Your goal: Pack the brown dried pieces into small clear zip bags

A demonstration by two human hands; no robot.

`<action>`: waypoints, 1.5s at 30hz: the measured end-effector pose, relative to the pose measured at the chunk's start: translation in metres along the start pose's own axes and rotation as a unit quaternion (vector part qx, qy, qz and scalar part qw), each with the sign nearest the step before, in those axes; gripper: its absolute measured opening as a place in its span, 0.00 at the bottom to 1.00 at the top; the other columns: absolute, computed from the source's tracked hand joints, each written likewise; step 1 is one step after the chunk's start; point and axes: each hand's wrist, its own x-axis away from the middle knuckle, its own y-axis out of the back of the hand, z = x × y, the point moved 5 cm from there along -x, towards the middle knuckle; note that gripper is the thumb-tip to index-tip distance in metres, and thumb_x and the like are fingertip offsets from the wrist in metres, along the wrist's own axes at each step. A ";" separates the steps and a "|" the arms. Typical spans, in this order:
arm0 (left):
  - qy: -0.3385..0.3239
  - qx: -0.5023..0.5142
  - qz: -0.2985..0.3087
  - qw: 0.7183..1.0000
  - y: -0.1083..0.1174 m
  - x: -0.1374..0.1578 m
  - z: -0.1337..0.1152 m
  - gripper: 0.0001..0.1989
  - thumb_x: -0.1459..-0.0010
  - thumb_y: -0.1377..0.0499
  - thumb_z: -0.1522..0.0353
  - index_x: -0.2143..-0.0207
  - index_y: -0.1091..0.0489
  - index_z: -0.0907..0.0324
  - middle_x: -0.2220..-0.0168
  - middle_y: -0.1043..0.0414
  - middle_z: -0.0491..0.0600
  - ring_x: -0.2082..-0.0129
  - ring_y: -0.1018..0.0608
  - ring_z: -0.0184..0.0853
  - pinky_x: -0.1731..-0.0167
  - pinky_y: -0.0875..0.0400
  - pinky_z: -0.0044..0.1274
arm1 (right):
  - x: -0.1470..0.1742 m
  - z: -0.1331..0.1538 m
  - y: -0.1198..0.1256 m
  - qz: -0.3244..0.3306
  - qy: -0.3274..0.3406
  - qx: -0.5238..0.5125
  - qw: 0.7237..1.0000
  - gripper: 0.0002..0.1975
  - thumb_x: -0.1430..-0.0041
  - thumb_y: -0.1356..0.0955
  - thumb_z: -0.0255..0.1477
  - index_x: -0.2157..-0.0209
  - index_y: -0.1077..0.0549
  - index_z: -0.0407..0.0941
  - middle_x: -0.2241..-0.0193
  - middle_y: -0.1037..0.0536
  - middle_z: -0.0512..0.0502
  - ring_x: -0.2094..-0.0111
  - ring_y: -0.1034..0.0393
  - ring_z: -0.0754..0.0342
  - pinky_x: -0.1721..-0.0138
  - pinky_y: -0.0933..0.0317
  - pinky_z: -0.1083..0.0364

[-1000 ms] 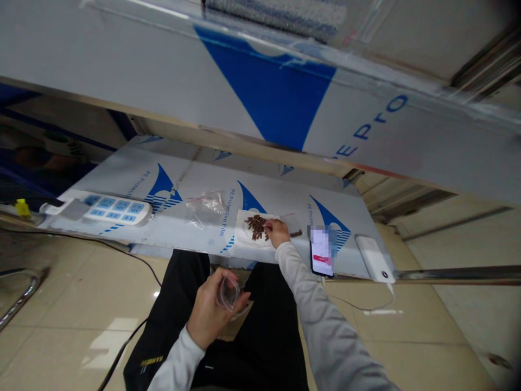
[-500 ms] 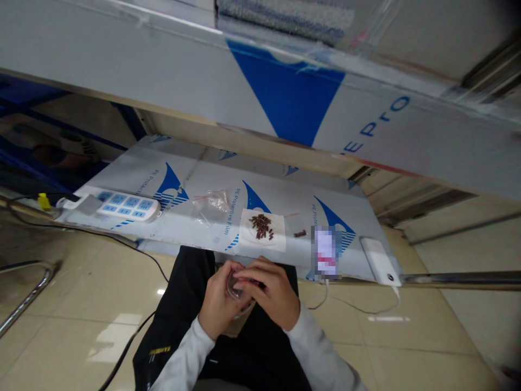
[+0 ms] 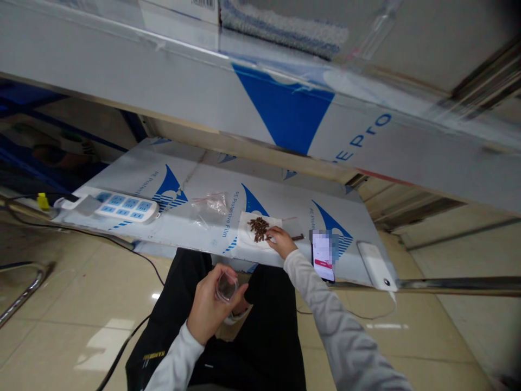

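My left hand [image 3: 214, 307] is wrapped round a small clear plastic cup [image 3: 227, 286], held over my lap with its mouth tilted toward me. Out over the bench, my right hand [image 3: 281, 242] has its fingertips pinched together at the near right edge of a pile of small brown pieces [image 3: 258, 227]. Whether a piece is between those fingertips is too small to tell. The pile lies on a white paper sheet [image 3: 247, 244]. A short row of dark brown pieces [image 3: 299, 237] sits just right of the hand. Below the cup, a brown cardboard-like thing [image 3: 230, 330] rests between my legs, partly hidden.
Left on the film-covered bench [image 3: 195, 174] lies a white power strip [image 3: 128, 207]. Clear plastic bags [image 3: 210, 209] lie near the middle. A phone [image 3: 323, 255] and a white power bank [image 3: 376, 266] are at the right. An overhanging shelf [image 3: 183, 81] crosses above the bench.
My right hand has left the cup and reached forward to the brown pile. The left hand still holds the cup, whose mouth now shows.
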 end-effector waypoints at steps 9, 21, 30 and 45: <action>-0.005 -0.010 0.008 1.000 -0.001 0.000 0.002 0.11 0.49 0.38 0.63 0.68 0.37 0.58 0.74 0.32 0.42 0.74 0.26 0.29 0.71 0.31 0.21 | -0.004 0.006 0.004 0.047 -0.035 0.068 0.996 0.10 0.42 0.35 0.21 0.61 0.23 0.43 0.60 0.23 0.40 0.56 0.29 0.52 0.52 0.39 0.56; -0.007 -0.008 0.003 1.000 0.002 0.000 0.001 0.10 0.49 0.38 0.64 0.68 0.36 0.58 0.74 0.31 0.43 0.74 0.25 0.30 0.70 0.31 0.20 | -0.015 0.004 0.017 0.026 -0.091 0.059 0.994 0.09 0.49 0.32 0.20 0.66 0.22 0.43 0.64 0.20 0.42 0.62 0.26 0.52 0.58 0.37 0.58; -0.003 0.000 0.006 1.000 0.000 -0.005 -0.012 0.09 0.50 0.39 0.66 0.67 0.36 0.58 0.72 0.29 0.44 0.71 0.25 0.31 0.67 0.31 0.22 | 0.049 0.136 0.091 -0.061 0.061 -0.138 0.987 0.07 0.45 0.32 0.26 0.64 0.24 0.45 0.69 0.22 0.49 0.72 0.28 0.58 0.66 0.34 0.60; -0.029 0.025 0.009 0.999 0.003 0.002 -0.027 0.08 0.56 0.44 0.75 0.71 0.37 0.58 0.75 0.33 0.43 0.73 0.29 0.32 0.71 0.36 0.21 | 0.076 0.210 0.089 0.078 0.168 -0.111 0.977 0.06 0.45 0.32 0.21 0.66 0.27 0.44 0.66 0.23 0.48 0.64 0.27 0.54 0.61 0.35 0.58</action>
